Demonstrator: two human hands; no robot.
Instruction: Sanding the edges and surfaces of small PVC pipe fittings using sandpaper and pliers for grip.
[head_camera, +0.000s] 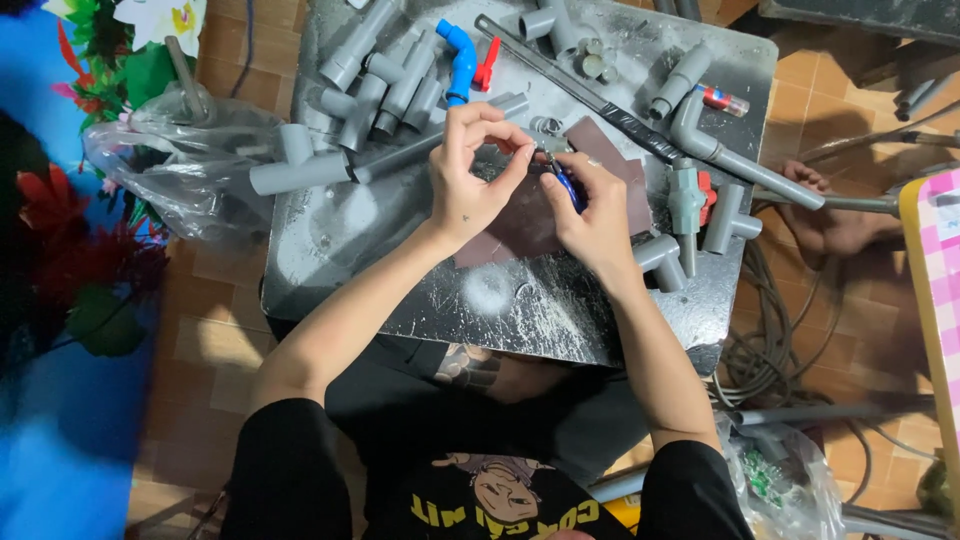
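Over a brown sheet (520, 225) at the middle of the dusty metal desk (330, 240), the left hand (470, 175) pinches a small metal ring (545, 150); the right hand (590, 210) grips a blue-handled tool (568, 188). One blue elbow (458, 55) lies among grey pipe fittings (385, 85).

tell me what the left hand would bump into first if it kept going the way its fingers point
Probably the blue plastic elbow pipe, lying just beyond the left hand on the scuffed grey metal table; the hand's height above the table is hard to judge.
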